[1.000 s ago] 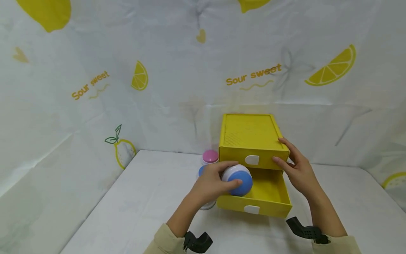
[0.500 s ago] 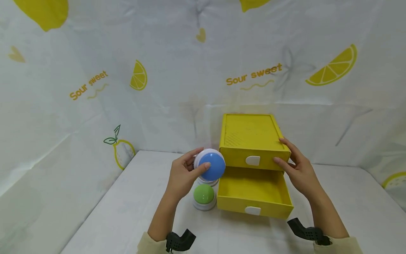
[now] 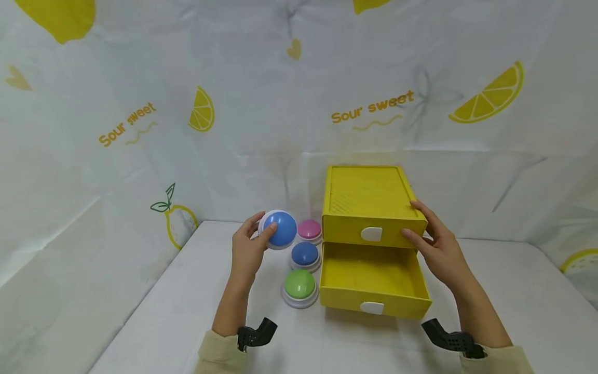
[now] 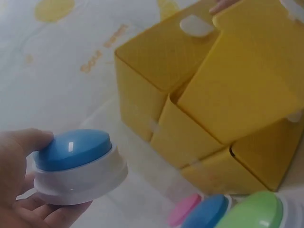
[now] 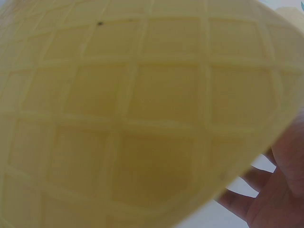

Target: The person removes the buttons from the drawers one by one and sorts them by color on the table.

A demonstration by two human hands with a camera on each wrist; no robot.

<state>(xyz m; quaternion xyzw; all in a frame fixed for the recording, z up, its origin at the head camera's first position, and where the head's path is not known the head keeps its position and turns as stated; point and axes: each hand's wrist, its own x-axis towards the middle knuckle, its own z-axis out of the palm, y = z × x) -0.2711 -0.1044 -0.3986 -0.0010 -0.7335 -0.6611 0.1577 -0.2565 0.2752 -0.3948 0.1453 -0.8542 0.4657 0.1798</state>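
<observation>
In the head view my left hand pinches a push button with a blue dome and white base, its dome tilted toward the camera. In the left wrist view, the thumb presses on the blue dome while the fingers lie beneath the base. My right hand grips the front right corner of a yellow two-drawer box, thumb on the upper drawer's front. The lower drawer is pulled out, with no objects visible inside. Ribbed yellow plastic fills most of the right wrist view.
Left of the box, three more push buttons form a row on the white table: pink at the back, blue in the middle, green in front. A lemon-print cloth hangs behind.
From over the open lower drawer, my left hand has carried the blue-domed push button leftward past the row, uncovering the other buttons. The right hand stays at the box corner.
</observation>
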